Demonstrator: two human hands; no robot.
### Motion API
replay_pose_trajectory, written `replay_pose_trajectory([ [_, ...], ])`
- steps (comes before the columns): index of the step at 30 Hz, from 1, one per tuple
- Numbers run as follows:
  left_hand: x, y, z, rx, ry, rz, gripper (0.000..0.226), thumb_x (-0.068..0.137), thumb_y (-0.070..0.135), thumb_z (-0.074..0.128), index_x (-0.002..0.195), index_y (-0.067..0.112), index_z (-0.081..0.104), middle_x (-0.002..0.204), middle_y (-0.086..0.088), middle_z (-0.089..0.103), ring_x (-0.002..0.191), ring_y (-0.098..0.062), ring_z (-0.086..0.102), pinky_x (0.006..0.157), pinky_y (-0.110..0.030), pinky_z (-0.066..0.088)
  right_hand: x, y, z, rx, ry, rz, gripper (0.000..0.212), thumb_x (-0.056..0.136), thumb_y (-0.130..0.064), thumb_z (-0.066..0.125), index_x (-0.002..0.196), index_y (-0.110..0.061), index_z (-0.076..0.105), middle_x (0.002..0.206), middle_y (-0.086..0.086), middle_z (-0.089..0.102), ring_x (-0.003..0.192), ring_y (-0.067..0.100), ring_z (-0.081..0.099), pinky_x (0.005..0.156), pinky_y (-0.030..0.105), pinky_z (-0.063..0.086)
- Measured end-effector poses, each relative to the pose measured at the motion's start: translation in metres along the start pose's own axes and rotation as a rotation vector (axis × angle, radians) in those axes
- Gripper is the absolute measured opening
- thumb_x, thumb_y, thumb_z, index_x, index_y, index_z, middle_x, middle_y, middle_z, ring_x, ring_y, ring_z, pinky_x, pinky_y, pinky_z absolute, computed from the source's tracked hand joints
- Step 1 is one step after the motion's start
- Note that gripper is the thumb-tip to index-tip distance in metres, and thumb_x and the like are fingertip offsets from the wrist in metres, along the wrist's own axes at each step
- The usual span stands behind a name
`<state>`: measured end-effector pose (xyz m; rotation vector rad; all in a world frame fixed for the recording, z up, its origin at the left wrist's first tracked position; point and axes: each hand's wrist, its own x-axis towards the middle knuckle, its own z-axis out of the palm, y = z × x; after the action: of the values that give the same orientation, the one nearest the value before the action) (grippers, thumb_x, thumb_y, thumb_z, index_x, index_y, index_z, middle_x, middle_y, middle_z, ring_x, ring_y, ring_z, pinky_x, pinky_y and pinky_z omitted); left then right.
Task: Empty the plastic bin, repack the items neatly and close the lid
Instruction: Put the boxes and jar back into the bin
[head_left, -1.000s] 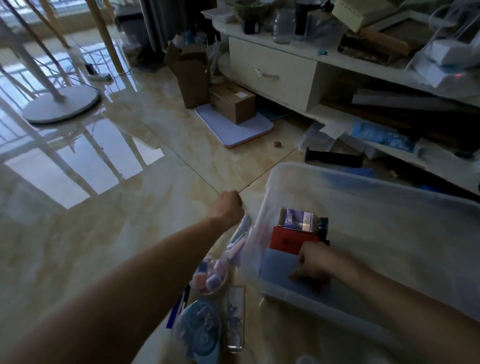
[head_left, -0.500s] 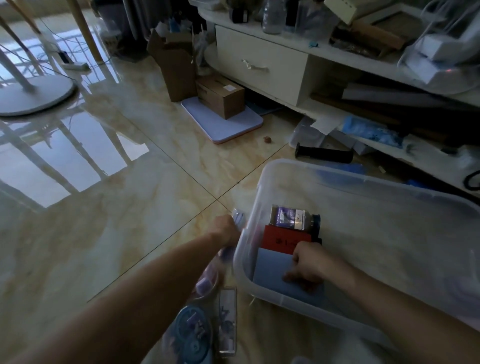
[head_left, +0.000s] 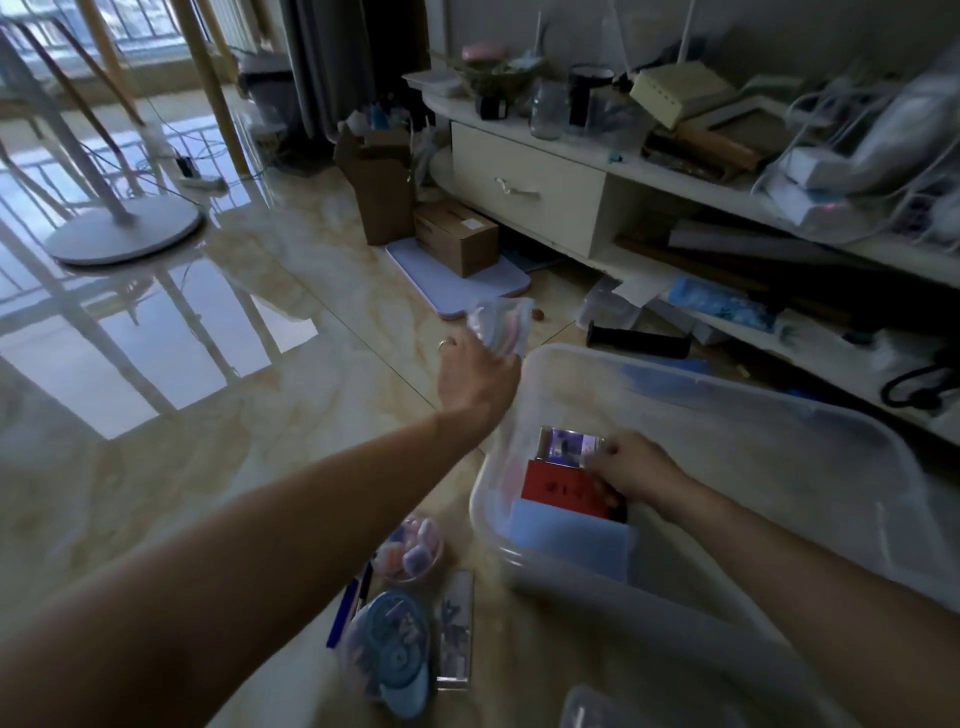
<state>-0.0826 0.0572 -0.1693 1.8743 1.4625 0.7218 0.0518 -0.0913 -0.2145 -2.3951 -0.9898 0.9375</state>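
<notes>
A clear plastic bin (head_left: 779, 415) stands on the tiled floor at the right. In its near left corner lie a blue flat box (head_left: 566, 540), a red box (head_left: 563, 486) and a shiny purple box (head_left: 569, 444). My right hand (head_left: 634, 467) is inside the bin, its fingers on the purple and red boxes. My left hand (head_left: 475, 376) is raised just left of the bin's far corner and grips a small clear bag (head_left: 501, 325) with pastel pieces in it.
Left of the bin on the floor lie a round bag of pastel pieces (head_left: 410, 551), a blue round case (head_left: 389, 649), a clear flat case (head_left: 454, 631) and a blue pen (head_left: 343, 613). A black handle (head_left: 639, 343), cardboard boxes (head_left: 454, 244) and a low cabinet (head_left: 524, 187) stand beyond.
My left hand has lifted the small clear bag off the floor and raised it beside the bin. My right hand has slid from the blue box up to the purple and red boxes.
</notes>
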Motion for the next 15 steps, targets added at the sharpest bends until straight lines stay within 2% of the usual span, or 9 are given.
replay_pose_trajectory([
  [3, -0.031, 0.035, 0.002, 0.009, 0.061, 0.259, 0.044, 0.081, 0.030, 0.064, 0.121, 0.019, 0.046, 0.108, 0.002, 0.045, 0.092, -0.016, 0.048, 0.074, -0.029, 0.044, -0.009, -0.017, -0.022, 0.495, 0.129, -0.058, 0.036, 0.101, -0.037, 0.051, 0.086, -0.009, 0.068, 0.081, 0.018, 0.072, 0.067, 0.027, 0.066, 0.072, 0.041, 0.054],
  [5, -0.048, 0.051, 0.012, -0.020, 0.015, 0.327, 0.043, 0.078, 0.025, 0.065, 0.117, 0.017, 0.048, 0.109, 0.002, 0.045, 0.091, -0.013, 0.046, 0.072, -0.026, 0.041, -0.018, -0.028, -0.032, 0.675, 0.138, -0.140, 0.043, 0.103, -0.047, 0.044, 0.102, -0.011, 0.067, 0.091, 0.014, 0.074, 0.076, 0.025, 0.070, 0.074, 0.039, 0.054],
  [8, -0.061, 0.060, 0.043, -0.011, -0.197, 0.189, 0.048, 0.076, 0.038, 0.066, 0.113, 0.010, 0.055, 0.103, -0.002, 0.058, 0.090, -0.016, 0.059, 0.075, -0.031, 0.053, -0.025, -0.035, -0.040, 0.852, 0.124, -0.188, 0.048, 0.100, -0.062, 0.039, 0.109, -0.027, 0.071, 0.097, 0.002, 0.076, 0.089, 0.017, 0.073, 0.076, 0.035, 0.057],
  [10, -0.069, 0.056, 0.056, -0.054, -0.379, 0.024, 0.040, 0.080, 0.036, 0.068, 0.104, 0.005, 0.060, 0.085, -0.009, 0.070, 0.073, -0.019, 0.071, 0.064, -0.032, 0.061, -0.021, -0.027, -0.038, 0.799, 0.142, -0.121, 0.047, 0.098, -0.060, 0.045, 0.093, -0.022, 0.072, 0.086, 0.006, 0.074, 0.079, 0.020, 0.071, 0.069, 0.034, 0.055],
  [12, -0.076, 0.043, 0.064, -0.026, -0.533, -0.079, 0.027, 0.086, 0.031, 0.065, 0.093, 0.004, 0.063, 0.076, -0.012, 0.073, 0.061, -0.020, 0.071, 0.054, -0.029, 0.059, -0.013, -0.011, -0.026, 0.718, 0.111, 0.020, 0.039, 0.094, -0.054, 0.059, 0.086, -0.017, 0.068, 0.077, 0.009, 0.070, 0.066, 0.021, 0.068, 0.059, 0.030, 0.052],
  [13, -0.080, 0.035, 0.067, 0.008, -0.584, -0.113, 0.027, 0.086, 0.032, 0.064, 0.090, 0.006, 0.064, 0.078, -0.013, 0.073, 0.063, -0.021, 0.071, 0.054, -0.028, 0.059, -0.007, 0.001, -0.017, 0.698, 0.081, 0.089, 0.041, 0.092, -0.053, 0.063, 0.090, -0.013, 0.069, 0.079, 0.012, 0.073, 0.068, 0.024, 0.071, 0.060, 0.032, 0.056],
  [15, -0.086, 0.018, 0.074, 0.024, -0.632, -0.153, 0.033, 0.082, 0.037, 0.066, 0.095, 0.007, 0.065, 0.089, -0.014, 0.073, 0.072, -0.023, 0.072, 0.063, -0.033, 0.062, 0.005, 0.022, 0.003, 0.613, 0.039, 0.211, 0.054, 0.088, -0.059, 0.064, 0.096, -0.006, 0.071, 0.089, 0.016, 0.076, 0.080, 0.031, 0.074, 0.075, 0.043, 0.063],
])
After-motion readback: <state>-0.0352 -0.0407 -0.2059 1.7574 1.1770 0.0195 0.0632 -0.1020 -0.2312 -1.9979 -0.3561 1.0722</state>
